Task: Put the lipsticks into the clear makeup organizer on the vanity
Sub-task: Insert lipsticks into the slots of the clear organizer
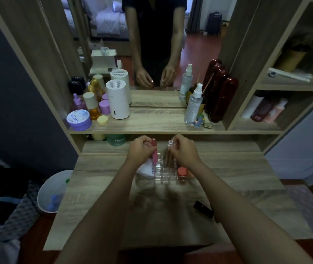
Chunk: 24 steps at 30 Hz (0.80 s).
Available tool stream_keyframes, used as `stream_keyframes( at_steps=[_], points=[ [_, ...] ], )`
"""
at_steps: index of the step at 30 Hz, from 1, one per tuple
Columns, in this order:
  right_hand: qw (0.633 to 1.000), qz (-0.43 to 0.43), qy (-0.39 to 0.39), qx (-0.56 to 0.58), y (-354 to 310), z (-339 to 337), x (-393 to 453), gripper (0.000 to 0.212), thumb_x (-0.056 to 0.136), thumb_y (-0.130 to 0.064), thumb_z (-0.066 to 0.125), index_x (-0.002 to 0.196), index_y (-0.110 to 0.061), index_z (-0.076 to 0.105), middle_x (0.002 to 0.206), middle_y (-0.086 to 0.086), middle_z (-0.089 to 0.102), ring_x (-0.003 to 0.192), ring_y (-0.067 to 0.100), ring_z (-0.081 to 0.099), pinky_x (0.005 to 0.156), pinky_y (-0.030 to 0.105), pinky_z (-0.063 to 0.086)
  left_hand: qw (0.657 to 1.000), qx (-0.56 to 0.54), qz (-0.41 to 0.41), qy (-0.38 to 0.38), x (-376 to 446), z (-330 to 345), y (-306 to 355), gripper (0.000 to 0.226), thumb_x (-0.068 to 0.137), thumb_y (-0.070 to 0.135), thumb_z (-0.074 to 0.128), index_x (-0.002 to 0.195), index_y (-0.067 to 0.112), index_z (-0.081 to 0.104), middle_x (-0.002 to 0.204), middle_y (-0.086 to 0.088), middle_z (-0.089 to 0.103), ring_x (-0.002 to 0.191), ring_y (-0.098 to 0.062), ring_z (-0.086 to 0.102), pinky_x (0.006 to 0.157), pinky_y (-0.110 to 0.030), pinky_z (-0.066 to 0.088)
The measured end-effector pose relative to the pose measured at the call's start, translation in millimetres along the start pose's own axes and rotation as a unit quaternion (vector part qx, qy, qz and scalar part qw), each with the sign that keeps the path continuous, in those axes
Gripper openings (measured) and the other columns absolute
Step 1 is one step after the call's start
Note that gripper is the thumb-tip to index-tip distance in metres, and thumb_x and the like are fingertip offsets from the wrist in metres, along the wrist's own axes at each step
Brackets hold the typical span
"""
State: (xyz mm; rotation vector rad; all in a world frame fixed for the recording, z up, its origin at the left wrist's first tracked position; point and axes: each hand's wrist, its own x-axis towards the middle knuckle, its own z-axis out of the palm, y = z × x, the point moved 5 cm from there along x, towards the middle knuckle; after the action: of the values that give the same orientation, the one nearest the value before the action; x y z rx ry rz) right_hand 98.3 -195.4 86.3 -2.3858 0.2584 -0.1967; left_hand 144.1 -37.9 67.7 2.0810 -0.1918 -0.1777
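1. The vanity top is pale wood-grain laminate, flat and matte, with a raised shelf and a mirror behind it.
2. The clear organizer sits on the vanity top just below both hands; it is see-through hard plastic, divided into small square cells, with its edges catching faint light.
3. The left hand has its fingers closed around a slim pink lipstick, a smooth tube held nearly upright over the left part of the organizer.
4. The right hand pinches a clear-capped lipstick between curled fingers, held upright above the middle cells; its lower body is blurred.
5. A black lipstick, a short glossy cylinder, lies on its side on the vanity top, near the right forearm and well apart from the organizer.
6. A round coral-lidded jar stands at the organizer's right side.
7. A white cloth-like item with dark lettering lies at its left side.
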Motion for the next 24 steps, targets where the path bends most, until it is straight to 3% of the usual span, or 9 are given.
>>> stream_keyframes(
  at_steps=[3,9,15,21,24],
  points=[
    [0.999,-0.001,0.043,0.017,-1,-5,9,0.011,0.080,-0.007,0.067,0.089,-0.007,0.061,0.075,0.004,0.064,0.070,0.014,0.056,0.067,0.025,0.043,0.999,0.016,0.009,0.033,13,-1,3,0.022,0.076,0.004,0.071,0.098,0.003,0.065,0.079,-0.001,0.062,0.060,0.001,0.052,0.057,-0.009,0.043],
    [0.998,0.011,0.037,0.050,8,6,14,0.012,0.081,-0.001,0.064,0.093,-0.004,0.063,0.086,0.014,0.071,0.080,0.025,0.067,0.079,0.041,0.056,0.999,0.038,0.023,0.029,21,12,-7,0.022,0.077,0.004,0.070,0.098,0.005,0.066,0.080,0.004,0.062,0.063,0.006,0.052,0.050,-0.005,0.047],
    [0.999,0.000,0.034,0.027,9,8,28,0.011,0.081,-0.007,0.067,0.091,-0.005,0.062,0.085,0.012,0.071,0.074,0.018,0.063,0.068,0.024,0.046,0.997,0.073,0.027,0.004,27,25,-15,0.020,0.077,0.004,0.068,0.097,0.007,0.067,0.083,0.000,0.065,0.061,0.007,0.050,0.049,-0.006,0.043],
    [1.000,-0.010,0.010,0.016,12,13,29,0.011,0.081,-0.007,0.066,0.092,-0.006,0.064,0.085,0.013,0.072,0.079,0.025,0.067,0.078,0.040,0.056,0.997,0.076,0.006,-0.013,30,33,-27,0.022,0.077,-0.003,0.065,0.099,0.002,0.065,0.095,-0.016,0.071,0.073,-0.010,0.057,0.061,-0.010,0.043],
    [1.000,0.002,-0.001,0.016,18,17,28,0.012,0.081,-0.007,0.066,0.093,-0.007,0.065,0.086,0.012,0.072,0.081,0.024,0.067,0.080,0.041,0.056,0.997,0.081,0.000,-0.020,30,37,-31,0.023,0.076,-0.003,0.066,0.098,0.003,0.067,0.094,-0.014,0.072,0.067,-0.005,0.057,0.051,-0.006,0.046]
  ],
)
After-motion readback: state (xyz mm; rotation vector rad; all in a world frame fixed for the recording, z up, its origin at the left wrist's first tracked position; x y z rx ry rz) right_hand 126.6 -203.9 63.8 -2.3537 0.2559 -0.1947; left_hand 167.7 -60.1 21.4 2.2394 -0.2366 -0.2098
